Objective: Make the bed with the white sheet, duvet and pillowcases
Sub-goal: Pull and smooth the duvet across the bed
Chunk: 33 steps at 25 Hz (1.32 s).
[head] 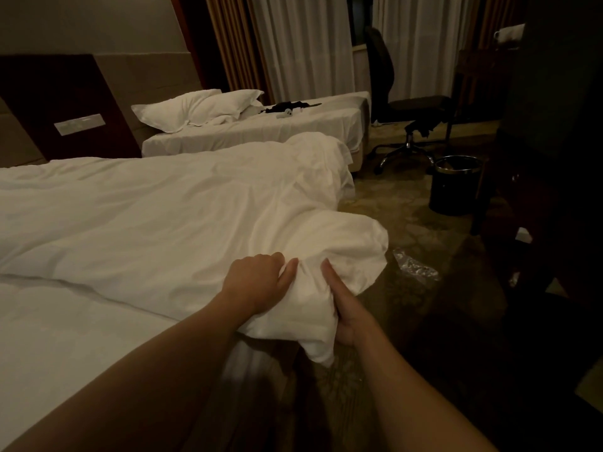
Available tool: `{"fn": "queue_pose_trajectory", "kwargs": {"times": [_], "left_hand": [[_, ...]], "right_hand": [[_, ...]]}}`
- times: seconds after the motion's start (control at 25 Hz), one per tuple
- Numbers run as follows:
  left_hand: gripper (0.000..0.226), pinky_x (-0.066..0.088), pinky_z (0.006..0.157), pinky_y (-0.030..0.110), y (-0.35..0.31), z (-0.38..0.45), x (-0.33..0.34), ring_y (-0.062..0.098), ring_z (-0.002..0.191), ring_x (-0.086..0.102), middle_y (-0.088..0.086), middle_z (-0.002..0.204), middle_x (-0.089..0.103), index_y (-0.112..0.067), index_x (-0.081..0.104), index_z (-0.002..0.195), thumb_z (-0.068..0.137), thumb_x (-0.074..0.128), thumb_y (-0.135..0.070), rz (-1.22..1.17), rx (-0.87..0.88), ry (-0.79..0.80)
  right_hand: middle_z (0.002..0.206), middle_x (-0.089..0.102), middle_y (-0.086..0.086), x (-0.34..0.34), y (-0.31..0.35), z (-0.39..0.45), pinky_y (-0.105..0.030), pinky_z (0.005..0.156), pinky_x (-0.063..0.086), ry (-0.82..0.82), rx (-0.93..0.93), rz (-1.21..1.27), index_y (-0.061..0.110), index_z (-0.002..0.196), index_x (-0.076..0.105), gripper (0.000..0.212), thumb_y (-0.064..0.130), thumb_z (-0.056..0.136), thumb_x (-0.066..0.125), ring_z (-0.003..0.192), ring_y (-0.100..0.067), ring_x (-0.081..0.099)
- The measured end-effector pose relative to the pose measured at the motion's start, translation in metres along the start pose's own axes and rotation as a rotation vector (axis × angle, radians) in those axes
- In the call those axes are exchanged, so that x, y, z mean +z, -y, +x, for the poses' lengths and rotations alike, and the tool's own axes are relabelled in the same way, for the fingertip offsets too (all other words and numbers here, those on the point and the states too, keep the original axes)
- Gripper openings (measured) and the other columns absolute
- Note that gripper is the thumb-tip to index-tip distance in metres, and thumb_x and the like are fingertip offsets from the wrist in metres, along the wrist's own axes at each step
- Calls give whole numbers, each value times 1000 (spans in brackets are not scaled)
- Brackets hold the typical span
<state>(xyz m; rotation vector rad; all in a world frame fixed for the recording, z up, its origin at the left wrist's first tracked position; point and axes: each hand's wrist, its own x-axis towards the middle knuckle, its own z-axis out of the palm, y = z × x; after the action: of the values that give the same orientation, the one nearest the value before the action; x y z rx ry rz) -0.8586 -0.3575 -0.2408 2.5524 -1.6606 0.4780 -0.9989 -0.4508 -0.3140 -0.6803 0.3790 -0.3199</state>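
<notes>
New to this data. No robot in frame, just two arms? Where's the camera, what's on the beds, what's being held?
There is no robot here: a person is working with bare hands, and the single wide-angle camera sits on their head, looking forward and down. That is why both forearms enter from the bottom.

The left hand and the right hand both grip a bunched corner of the white duvet, which lies rumpled across the near bed and hangs over its edge toward the floor.

The far bed carries two pillows and some small dark items I cannot identify. Beyond are an office chair, a black bin and curtains.
</notes>
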Motion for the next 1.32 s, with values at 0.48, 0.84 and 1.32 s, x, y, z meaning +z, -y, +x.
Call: {"fn": "queue_pose_trajectory", "kwargs": {"times": [0.48,0.84,1.32], "left_hand": [[45,34,63,33,-1,-1,7,27,75,63,4,80,64,-21,44,83,103,25,-57,31,-6,-6],[44,33,61,32,2,-3,12,24,67,58,2,76,62,-23,43,81,103,26,-57,52,-13,-7],[46,33,62,32,-5,1,3,26,77,64,4,82,65,-22,45,83,102,25,-59,71,4,26]], "right_hand": [[127,68,-14,-4,-1,36,-53,100,50,1,-64,158,21,137,57,83,82,83,45,116,-35,65],[126,68,-15,0,-8,51,-43,86,56,-22,21,110,20,138,56,82,80,84,46,111,-32,68],[125,69,-16,10,-1,35,-46,101,49,-85,-165,219,13,134,59,61,59,93,53,115,-34,65]]}}
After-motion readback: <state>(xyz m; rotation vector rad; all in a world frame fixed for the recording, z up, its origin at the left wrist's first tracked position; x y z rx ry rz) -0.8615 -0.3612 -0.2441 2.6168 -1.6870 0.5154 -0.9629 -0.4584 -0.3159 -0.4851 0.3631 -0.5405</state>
